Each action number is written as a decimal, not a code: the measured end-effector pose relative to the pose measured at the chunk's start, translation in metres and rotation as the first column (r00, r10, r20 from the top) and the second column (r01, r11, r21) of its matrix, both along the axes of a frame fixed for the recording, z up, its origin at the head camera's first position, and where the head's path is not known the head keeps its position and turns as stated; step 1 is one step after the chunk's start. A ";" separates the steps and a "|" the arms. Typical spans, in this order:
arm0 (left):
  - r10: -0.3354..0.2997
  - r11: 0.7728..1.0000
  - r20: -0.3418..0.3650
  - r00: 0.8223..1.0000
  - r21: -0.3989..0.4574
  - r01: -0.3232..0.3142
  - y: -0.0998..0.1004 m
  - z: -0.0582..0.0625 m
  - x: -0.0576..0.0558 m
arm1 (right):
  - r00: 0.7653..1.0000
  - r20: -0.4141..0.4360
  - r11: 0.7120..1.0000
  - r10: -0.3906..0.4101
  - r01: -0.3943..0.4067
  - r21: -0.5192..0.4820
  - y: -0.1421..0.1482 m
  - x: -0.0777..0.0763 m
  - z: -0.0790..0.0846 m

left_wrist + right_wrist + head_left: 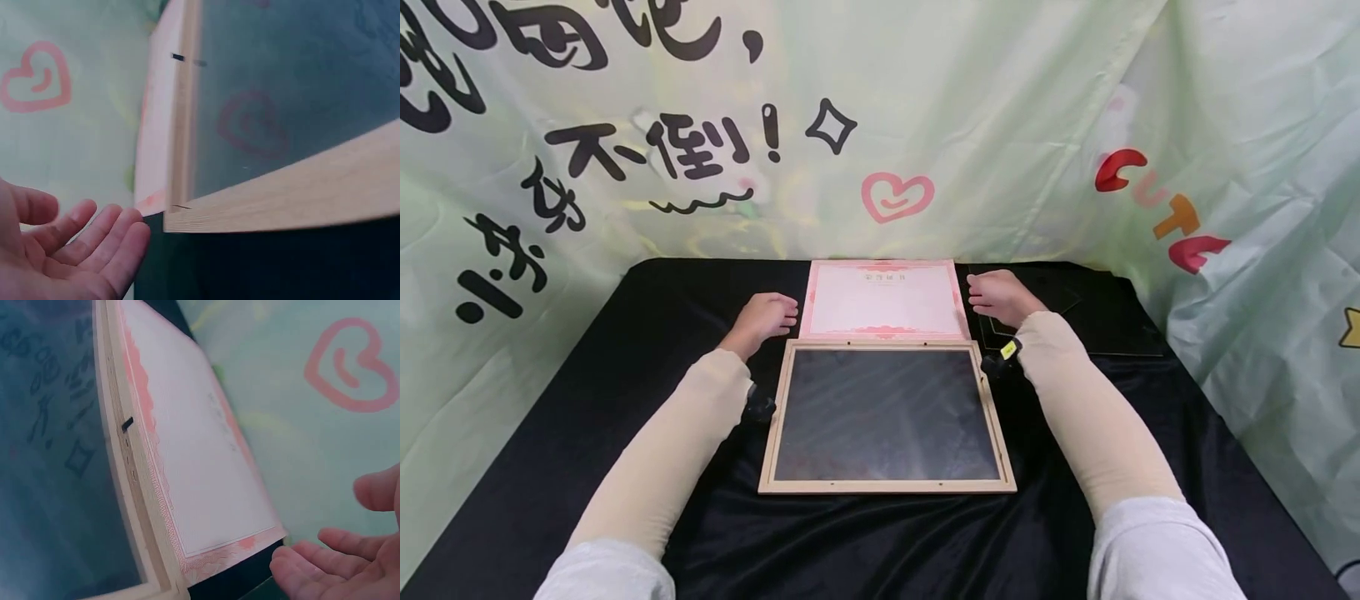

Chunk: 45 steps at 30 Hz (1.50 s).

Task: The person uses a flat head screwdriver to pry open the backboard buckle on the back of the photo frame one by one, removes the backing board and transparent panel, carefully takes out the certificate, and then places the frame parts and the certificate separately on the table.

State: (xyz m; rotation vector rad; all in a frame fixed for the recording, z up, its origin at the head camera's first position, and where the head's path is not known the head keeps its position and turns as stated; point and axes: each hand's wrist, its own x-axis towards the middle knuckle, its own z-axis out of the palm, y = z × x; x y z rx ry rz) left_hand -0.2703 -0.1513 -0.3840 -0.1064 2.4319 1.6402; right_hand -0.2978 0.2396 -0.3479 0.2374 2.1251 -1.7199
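Note:
A white certificate sheet with a pink border (883, 302) lies flat on the black cloth. Just in front of it, its upper bar right at the sheet's lower edge, lies a light wooden frame (887, 487) with a clear, reflective pane (883, 417) in it. My left hand (765, 317) hovers by the sheet's left side, fingers loosely bent and holding nothing. On the other side my right hand (1002, 296) is near the sheet's right edge, also with nothing in it. Both wrist views show the palms turned inward, with the fingertips apart from sheet and frame.
A black flat board (1112, 321) lies at the back right, partly behind my right hand. Black cloth (880, 550) with folds covers the table. Behind it hangs a pale green curtain (1000, 125) with printed characters and a pink heart.

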 end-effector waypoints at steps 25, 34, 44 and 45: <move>-0.005 0.992 0.155 0.988 0.125 -0.015 -0.017 -0.015 0.114 | 0.997 0.032 0.968 -0.068 0.073 -0.241 0.021 0.135 -0.033; 0.000 0.983 0.205 0.979 0.181 -0.038 -0.011 -0.011 0.123 | 0.998 0.068 0.981 0.002 0.011 -0.195 0.014 0.143 -0.038; 0.005 0.954 0.210 0.978 0.291 -0.068 0.003 -0.015 0.122 | 0.998 0.068 0.880 0.015 0.019 -0.474 0.017 0.143 -0.045; -0.001 0.950 0.205 0.979 0.307 -0.064 0.004 -0.016 0.121 | 0.997 0.075 0.869 0.029 0.012 -0.495 0.018 0.143 -0.046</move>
